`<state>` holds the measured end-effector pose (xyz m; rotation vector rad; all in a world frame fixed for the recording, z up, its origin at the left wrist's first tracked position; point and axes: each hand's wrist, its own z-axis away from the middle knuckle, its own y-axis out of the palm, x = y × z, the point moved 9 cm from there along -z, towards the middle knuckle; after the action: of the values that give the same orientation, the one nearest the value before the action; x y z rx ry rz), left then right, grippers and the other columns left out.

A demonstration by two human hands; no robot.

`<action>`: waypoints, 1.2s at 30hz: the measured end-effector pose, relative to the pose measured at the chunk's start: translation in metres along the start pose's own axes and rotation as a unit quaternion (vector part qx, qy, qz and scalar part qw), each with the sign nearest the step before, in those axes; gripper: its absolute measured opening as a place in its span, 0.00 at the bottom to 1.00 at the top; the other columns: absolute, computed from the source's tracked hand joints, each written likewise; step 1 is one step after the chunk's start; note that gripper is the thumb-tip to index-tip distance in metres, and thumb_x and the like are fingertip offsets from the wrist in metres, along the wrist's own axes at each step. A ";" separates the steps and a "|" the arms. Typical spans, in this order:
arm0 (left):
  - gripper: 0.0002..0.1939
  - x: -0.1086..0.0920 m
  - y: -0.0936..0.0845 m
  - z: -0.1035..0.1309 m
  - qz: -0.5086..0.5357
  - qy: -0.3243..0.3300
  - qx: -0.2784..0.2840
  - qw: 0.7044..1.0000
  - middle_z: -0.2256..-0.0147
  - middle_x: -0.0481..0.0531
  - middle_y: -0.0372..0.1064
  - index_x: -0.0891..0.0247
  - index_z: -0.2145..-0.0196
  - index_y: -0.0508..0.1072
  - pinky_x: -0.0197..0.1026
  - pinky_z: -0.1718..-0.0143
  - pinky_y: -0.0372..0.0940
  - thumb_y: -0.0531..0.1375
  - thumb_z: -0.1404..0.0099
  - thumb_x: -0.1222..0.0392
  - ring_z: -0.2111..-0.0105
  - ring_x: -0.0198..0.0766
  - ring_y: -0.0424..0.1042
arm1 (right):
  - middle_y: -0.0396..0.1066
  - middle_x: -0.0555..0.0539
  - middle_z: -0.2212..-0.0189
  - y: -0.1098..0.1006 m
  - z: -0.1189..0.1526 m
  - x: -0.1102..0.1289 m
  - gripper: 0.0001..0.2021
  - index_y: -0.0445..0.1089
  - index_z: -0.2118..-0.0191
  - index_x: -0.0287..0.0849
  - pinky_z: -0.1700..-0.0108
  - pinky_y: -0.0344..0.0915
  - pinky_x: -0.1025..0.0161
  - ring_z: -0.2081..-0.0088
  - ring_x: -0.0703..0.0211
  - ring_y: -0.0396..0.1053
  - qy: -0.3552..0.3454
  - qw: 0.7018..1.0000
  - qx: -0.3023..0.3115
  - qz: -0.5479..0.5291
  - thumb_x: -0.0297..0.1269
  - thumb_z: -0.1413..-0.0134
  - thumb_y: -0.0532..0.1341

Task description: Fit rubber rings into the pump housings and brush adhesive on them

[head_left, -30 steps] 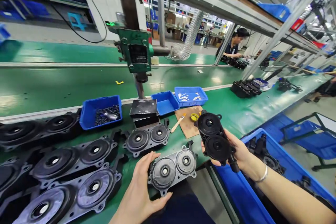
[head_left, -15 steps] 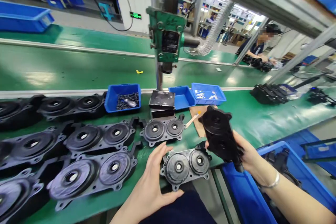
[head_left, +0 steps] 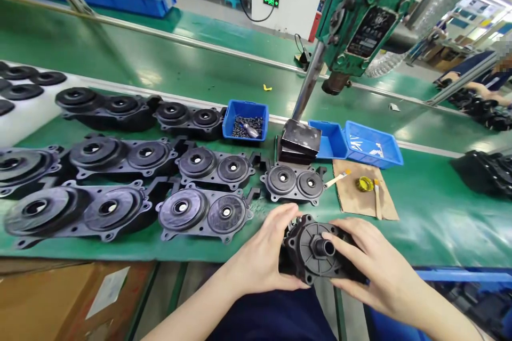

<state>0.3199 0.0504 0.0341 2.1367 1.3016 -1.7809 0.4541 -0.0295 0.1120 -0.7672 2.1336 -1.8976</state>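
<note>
A black ribbed housing (head_left: 310, 253) with a short round spout is at the front edge of the green table. My left hand (head_left: 266, 256) grips its left side, thumb below and fingers above. My right hand (head_left: 370, 256) wraps round its right side, one finger beside the spout. Whatever lies beneath the housing is mostly hidden. Just behind it sits a black twin-disc part (head_left: 295, 184). Several similar parts (head_left: 204, 212) stand in rows to the left.
A green press head (head_left: 368, 21) hangs over the table, above stacked black blocks (head_left: 300, 138). Blue bins, one with small dark pieces (head_left: 246, 122), stand behind. Right, cardboard (head_left: 348, 200) holds a yellow pot (head_left: 365, 184) and a brush. A person's hands (head_left: 476, 93) work at far right.
The black housing in my right hand has come down and left, over where the nearest twin-disc part was, and turned spout up. My left hand now grips it too. The view has swung left.
</note>
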 end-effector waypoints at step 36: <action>0.47 -0.013 -0.005 -0.004 -0.036 0.126 -0.033 0.991 0.34 0.69 0.56 0.53 0.34 0.56 0.67 0.38 0.63 0.75 0.44 0.53 0.32 0.62 0.52 | 0.58 0.24 0.42 0.028 -0.001 0.006 0.37 0.47 0.28 0.35 0.47 0.68 0.30 0.43 0.30 0.61 -0.019 0.995 0.056 0.083 0.37 0.36 0.63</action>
<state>0.3201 0.0480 0.0486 2.3675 1.4863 -1.5037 0.4409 -0.0300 0.0865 -0.5797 1.9825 -1.8815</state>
